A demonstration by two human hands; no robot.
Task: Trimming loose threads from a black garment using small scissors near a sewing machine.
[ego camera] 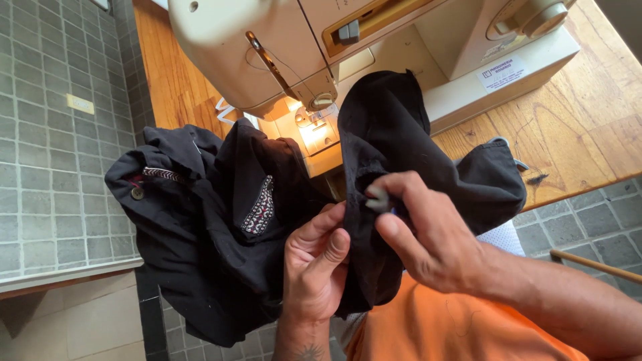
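A wooden table [575,127] stands over a grey tiled floor [47,134]. A black garment [227,227] hangs off the table's front edge before the person. The left hand [314,267] pinches a fold of it; the right hand [421,234] grips the cloth and a small pale tool [378,199]. Behind sits a cream sewing machine [374,47], lamp lit.

1 cream sewing machine [401,47] with 1 lit lamp [314,134] and 1 white label [503,72], 1 wooden table [582,127], 1 black garment [221,220] bearing 2 patterned trims [259,207] and 1 round button [137,193], 2 bare hands, left hand [314,267] and right hand [421,230], 1 small grey tool [378,199], 1 orange shirt [435,327], 1 wooden stick [595,265]
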